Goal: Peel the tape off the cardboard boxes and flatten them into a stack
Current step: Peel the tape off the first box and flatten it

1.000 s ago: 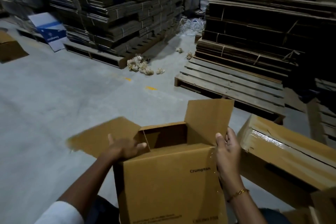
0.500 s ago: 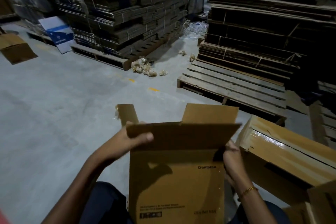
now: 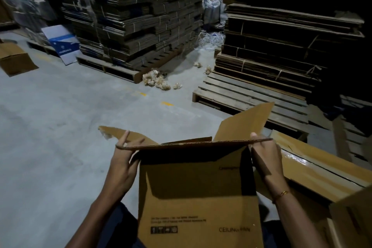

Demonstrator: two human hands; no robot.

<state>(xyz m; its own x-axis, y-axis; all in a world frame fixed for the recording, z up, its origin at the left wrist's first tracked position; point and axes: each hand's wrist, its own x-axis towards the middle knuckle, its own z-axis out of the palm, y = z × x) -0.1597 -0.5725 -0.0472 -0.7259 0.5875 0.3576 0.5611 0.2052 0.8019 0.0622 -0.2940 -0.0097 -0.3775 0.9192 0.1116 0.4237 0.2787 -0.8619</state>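
Note:
A brown cardboard box [image 3: 197,197] marked "CEILING FAN" stands upright between my knees, its top flaps open. The near flap [image 3: 193,144] lies level, seen edge-on. My left hand [image 3: 122,164] pinches this flap's left end, one finger sticking up past the left flap [image 3: 124,136], which carries a scrap of tape at its tip. My right hand [image 3: 263,157] grips the near flap's right end, thumb on top. The right flap [image 3: 245,123] stands tilted up behind it.
A long taped carton [image 3: 322,171] lies right of the box. A bare wooden pallet [image 3: 251,94] sits ahead, flattened-carton stacks [image 3: 136,18] behind it and at the right [image 3: 285,42]. Crumpled tape balls [image 3: 157,81] litter the grey floor; another box [image 3: 14,58] lies far left.
The near flap, standing up half a second ago, is now folded down level toward me. Both hands moved to its two ends. The right flap swung outward.

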